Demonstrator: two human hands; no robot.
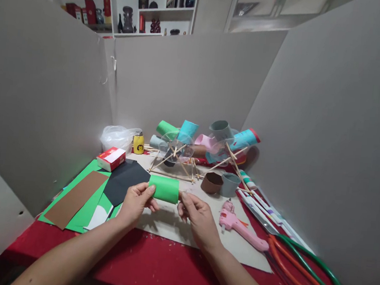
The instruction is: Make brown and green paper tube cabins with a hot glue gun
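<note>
A green paper strip [165,189], bent over into a flattened loop, is held up above the grey board. My left hand [136,203] pinches its left end between thumb and fingers. At the loop's right end my right hand [200,217] is closed, with thumb and fingertips at the edge; part of a finger seems to go inside. Beyond the hands stand two stick-framed wheels with clear plastic discs, the left wheel [176,148] and the right wheel [226,148], both carrying coloured paper cups. A brown paper ring [211,183] and a grey paper ring [230,185] stand right of the loop.
A pink glue gun [240,226] and large scissors [306,265] with orange and green handles lie at right. At left are a brown paper strip [75,198], black paper [125,181], a red box [111,158] and a yellow container [138,143]. Grey partitions [196,80] surround the red table.
</note>
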